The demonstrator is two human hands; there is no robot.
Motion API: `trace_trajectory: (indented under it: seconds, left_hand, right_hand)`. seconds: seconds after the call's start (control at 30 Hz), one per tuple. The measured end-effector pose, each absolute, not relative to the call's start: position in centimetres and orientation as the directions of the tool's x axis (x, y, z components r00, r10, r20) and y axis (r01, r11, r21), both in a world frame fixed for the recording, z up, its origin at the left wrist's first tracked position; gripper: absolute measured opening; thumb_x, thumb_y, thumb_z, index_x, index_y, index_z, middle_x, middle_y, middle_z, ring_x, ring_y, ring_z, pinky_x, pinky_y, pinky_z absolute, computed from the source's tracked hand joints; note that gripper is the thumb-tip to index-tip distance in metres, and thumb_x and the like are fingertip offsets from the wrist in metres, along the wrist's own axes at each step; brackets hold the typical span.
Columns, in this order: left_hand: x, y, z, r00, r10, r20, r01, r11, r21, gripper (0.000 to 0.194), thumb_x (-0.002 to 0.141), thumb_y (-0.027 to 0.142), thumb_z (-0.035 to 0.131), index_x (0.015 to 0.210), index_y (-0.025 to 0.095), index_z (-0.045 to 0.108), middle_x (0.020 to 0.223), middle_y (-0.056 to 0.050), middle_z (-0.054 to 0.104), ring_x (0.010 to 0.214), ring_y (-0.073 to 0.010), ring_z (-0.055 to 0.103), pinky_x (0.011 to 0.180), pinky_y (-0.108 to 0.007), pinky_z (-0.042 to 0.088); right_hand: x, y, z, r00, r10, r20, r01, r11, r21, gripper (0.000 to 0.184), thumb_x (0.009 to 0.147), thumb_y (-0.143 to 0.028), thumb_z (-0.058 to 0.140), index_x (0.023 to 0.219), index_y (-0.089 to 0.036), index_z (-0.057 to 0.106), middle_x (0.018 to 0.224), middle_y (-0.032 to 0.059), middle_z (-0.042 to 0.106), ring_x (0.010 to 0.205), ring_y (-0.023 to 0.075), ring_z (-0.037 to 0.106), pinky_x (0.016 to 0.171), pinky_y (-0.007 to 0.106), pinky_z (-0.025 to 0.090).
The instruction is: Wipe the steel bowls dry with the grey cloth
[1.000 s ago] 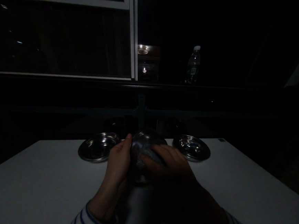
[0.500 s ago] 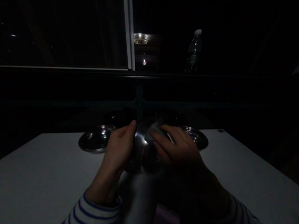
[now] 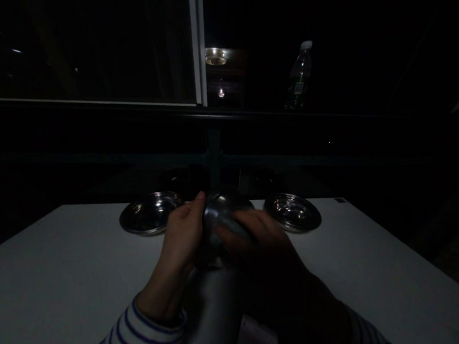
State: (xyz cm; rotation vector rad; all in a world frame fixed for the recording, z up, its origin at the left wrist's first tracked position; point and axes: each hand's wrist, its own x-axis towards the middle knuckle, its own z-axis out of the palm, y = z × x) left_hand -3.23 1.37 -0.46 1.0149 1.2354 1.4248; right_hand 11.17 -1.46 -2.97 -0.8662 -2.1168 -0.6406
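My left hand grips the left edge of a shiny steel bowl, tilted up above the white table. Over the bowl's surface lies my right hand, its fingers pressing what looks like a small grey cloth against the metal. The scene is very dark, so the cloth is hard to make out. Both wrists wear striped sleeves.
Two more steel bowls rest on the table's far side, one to the left and one to the right. A plastic water bottle stands on a dark ledge behind. A window frame rises at the back.
My right hand slid back down and toward me over the bowl, uncovering the right-hand bowl on the table. My left hand keeps its grip.
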Motion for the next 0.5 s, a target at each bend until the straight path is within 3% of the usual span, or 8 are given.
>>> trace_trajectory:
  seconds: [0.1, 0.3, 0.5]
  left_hand:
    - [-3.1, 1.5, -0.9, -0.243, 0.97, 0.019, -0.107, -0.046, 0.993, 0.035, 0.069, 0.05, 0.059, 0.062, 0.015, 0.061, 0.047, 0.002, 0.058, 0.047, -0.0137, 0.054, 0.047, -0.023, 0.041]
    - [-2.6, 1.4, -1.2, -0.232, 0.97, -0.069, -0.077, 0.053, 0.996, 0.037, 0.071, 0.05, 0.056, 0.055, 0.016, 0.058, 0.043, 0.003, 0.054, 0.039, -0.011, 0.047, 0.039, -0.021, 0.033]
    - [-3.4, 1.5, -1.0, -0.233, 0.973, -0.003, -0.019, -0.001, 1.0, 0.038, 0.071, 0.052, 0.056, 0.062, 0.015, 0.061, 0.047, 0.002, 0.056, 0.046, -0.013, 0.053, 0.045, -0.022, 0.039]
  right_hand:
    - [10.8, -1.8, -3.7, -0.536, 0.371, 0.759, 0.697, 0.701, 0.15, 0.029, 0.082, -0.019, 0.049, 0.11, -0.023, 0.056, 0.107, 0.0035, 0.058, 0.09, 0.0196, 0.05, 0.071, 0.033, 0.043]
    - [12.2, -0.5, -4.1, -0.441, 0.446, 0.779, 0.784, 0.614, 0.092, 0.031, 0.082, -0.029, 0.052, 0.109, -0.015, 0.055, 0.099, 0.0105, 0.059, 0.088, 0.0214, 0.053, 0.071, 0.035, 0.043]
    - [11.1, -1.6, -4.2, -0.531, 0.402, 0.746, 0.709, 0.693, 0.131, 0.033, 0.08, -0.019, 0.051, 0.113, -0.021, 0.055, 0.107, 0.0033, 0.06, 0.092, 0.0199, 0.052, 0.077, 0.034, 0.044]
